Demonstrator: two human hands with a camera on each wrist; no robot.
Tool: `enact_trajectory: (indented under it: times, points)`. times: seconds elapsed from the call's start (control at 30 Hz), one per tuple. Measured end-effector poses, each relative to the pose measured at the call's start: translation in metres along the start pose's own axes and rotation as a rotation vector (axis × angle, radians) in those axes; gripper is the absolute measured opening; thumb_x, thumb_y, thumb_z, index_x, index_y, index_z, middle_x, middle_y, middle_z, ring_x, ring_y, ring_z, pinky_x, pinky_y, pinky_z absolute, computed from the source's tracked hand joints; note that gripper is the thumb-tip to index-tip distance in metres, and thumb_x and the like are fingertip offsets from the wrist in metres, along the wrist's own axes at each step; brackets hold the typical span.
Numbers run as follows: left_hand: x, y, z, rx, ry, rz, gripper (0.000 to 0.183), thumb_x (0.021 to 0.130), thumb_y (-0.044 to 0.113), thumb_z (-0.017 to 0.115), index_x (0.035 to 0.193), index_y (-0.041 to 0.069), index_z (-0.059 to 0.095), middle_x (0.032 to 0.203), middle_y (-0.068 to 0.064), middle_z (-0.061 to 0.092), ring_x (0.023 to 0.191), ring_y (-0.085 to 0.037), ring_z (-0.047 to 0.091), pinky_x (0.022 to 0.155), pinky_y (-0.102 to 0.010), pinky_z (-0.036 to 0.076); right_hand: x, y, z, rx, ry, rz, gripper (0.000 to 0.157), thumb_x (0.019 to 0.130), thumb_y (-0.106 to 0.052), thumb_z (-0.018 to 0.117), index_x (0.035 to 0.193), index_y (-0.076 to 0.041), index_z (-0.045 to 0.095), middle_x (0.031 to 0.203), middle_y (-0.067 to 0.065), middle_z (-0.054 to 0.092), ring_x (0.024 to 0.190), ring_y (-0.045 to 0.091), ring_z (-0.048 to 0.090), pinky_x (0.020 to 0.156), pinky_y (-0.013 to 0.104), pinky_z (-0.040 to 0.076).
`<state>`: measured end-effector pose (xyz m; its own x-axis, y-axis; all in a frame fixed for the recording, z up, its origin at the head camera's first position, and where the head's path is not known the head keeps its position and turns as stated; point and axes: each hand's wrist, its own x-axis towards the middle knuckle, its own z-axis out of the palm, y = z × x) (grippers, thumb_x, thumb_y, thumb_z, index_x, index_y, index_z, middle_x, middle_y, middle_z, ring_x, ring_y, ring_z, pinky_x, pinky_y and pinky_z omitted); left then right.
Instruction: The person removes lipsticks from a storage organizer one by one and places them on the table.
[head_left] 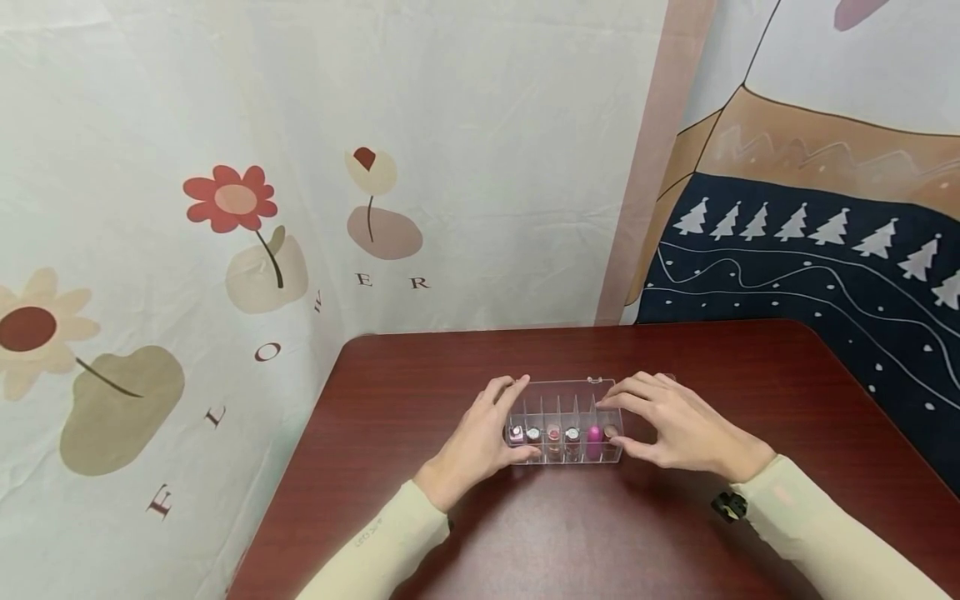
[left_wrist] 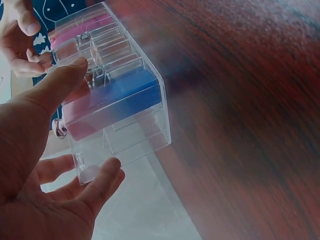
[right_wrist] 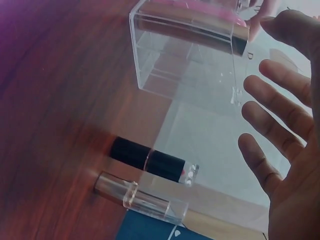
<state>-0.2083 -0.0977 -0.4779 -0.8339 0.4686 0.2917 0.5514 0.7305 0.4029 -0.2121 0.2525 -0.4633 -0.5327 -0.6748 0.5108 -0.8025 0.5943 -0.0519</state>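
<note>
A clear plastic lipstick organizer (head_left: 566, 404) stands on the table, its compartments in a row. Several lipsticks fill the front row, among them a bright pink tube (head_left: 594, 442); a pink and blue one (left_wrist: 117, 102) sits at the left end. My left hand (head_left: 480, 429) grips the organizer's left end, thumb along the front and fingers behind. My right hand (head_left: 671, 423) is at the right end, fingers spread and thumb close to the end tube (right_wrist: 192, 25). In the right wrist view, a black lipstick (right_wrist: 147, 159) and a clear-capped lipstick (right_wrist: 142, 197) stand beside the organizer.
The dark red wooden table (head_left: 420, 383) runs back to a white cloth backdrop (head_left: 480, 167) with printed flowers and letters. On the right hangs a navy cloth (head_left: 787, 275) with white trees. A small black device (head_left: 729, 506) is at the right wrist.
</note>
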Motion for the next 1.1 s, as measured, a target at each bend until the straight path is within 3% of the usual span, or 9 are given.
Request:
enact_trajectory:
  times: [0.3, 0.67, 0.93, 1.1]
  points:
    - [0.001, 0.000, 0.000, 0.006, 0.002, 0.005, 0.116, 0.082, 0.037, 0.110, 0.177, 0.012, 0.049, 0.164, -0.019, 0.058, 0.143, -0.044, 0.067, 0.122, -0.054, 0.062, -0.003, -0.002, 0.008, -0.002, -0.045, 0.002, 0.041, 0.088, -0.031, 0.098, 0.126, -0.019, 0.086, 0.119, -0.007, 0.081, 0.115, 0.014, 0.072, 0.099, 0.044, 0.066]
    - [0.001, -0.003, -0.001, -0.008, -0.009, 0.025, 0.116, 0.083, 0.038, 0.109, 0.177, 0.012, 0.048, 0.164, -0.019, 0.059, 0.147, -0.043, 0.066, 0.125, -0.054, 0.060, -0.008, -0.004, 0.015, -0.006, -0.036, 0.004, 0.029, 0.091, -0.026, 0.098, 0.119, -0.027, 0.087, 0.109, -0.014, 0.079, 0.105, 0.007, 0.068, 0.092, 0.039, 0.066]
    - [0.001, -0.010, -0.004, -0.036, -0.016, 0.068, 0.116, 0.082, 0.034, 0.110, 0.177, 0.009, 0.047, 0.166, -0.016, 0.059, 0.146, -0.037, 0.068, 0.125, -0.051, 0.060, -0.010, -0.003, 0.017, 0.016, -0.029, 0.006, 0.029, 0.092, -0.024, 0.098, 0.119, -0.026, 0.088, 0.108, -0.015, 0.081, 0.105, 0.007, 0.069, 0.093, 0.038, 0.066]
    - [0.002, -0.013, -0.006, -0.045, -0.025, 0.078, 0.116, 0.081, 0.032, 0.110, 0.175, 0.008, 0.048, 0.169, -0.014, 0.058, 0.126, -0.029, 0.078, 0.118, -0.048, 0.064, -0.010, -0.003, 0.018, 0.028, -0.008, -0.006, 0.028, 0.092, -0.020, 0.098, 0.118, -0.025, 0.088, 0.108, -0.013, 0.081, 0.103, 0.008, 0.070, 0.092, 0.039, 0.065]
